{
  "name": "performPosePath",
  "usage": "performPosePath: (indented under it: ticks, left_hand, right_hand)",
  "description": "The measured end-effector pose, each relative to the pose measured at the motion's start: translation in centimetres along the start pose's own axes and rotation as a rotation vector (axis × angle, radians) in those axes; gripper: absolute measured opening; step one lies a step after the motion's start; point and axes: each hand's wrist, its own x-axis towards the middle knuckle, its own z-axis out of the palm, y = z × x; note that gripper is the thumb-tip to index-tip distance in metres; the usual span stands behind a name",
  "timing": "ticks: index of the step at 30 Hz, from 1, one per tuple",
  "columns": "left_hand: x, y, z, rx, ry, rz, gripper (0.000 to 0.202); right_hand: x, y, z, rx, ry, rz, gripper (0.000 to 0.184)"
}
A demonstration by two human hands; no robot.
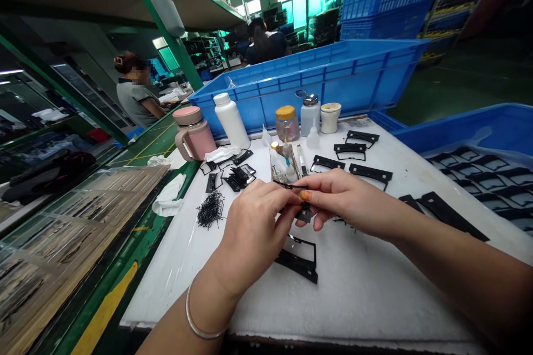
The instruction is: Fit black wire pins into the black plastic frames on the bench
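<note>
**Q:** Head view: state the grip.
**A:** The left hand (252, 224), with a thin silver-coloured bangle (194, 327) on its wrist, and the right hand (345, 197) meet above the flat white work board (362, 299). Both are pinched, fingertips narrow, on a thin black plastic frame piece (306, 215). Fingers cover most of it; its exact outline cannot be told.

**Q:** What lies near the hands?
**A:** Directly below them, on the board, a curved black plastic frame (297, 267). To the left, a tangled heap of short black strips (210, 209) and, beyond it, a jumbled cluster of black frames (239, 177). To the right, further black frames, one just beyond the right forearm (452, 213).

**Q:** What obstructs?
**A:** The hands partly cover an open tray of small bottles (287, 163). Beyond stand a pink lidded mug (203, 136), a white plastic bottle (232, 121), a clear jar with a yellow-orange lid (287, 125) and a small white tub (331, 118). A large blue plastic crate (300, 77) closes off the far side. At right, a second blue crate (470, 122) holds rows of black frames.
</note>
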Motion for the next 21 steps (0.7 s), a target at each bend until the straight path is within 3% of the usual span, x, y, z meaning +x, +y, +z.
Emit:
performPosePath:
  ticks: [21]
  left_hand:
    - [-0.07,-0.09,0.14,0.06,0.028,0.03,0.007]
  right_hand:
    - [0.09,-0.07,0.06,0.023,-0.007,-0.009,0.023]
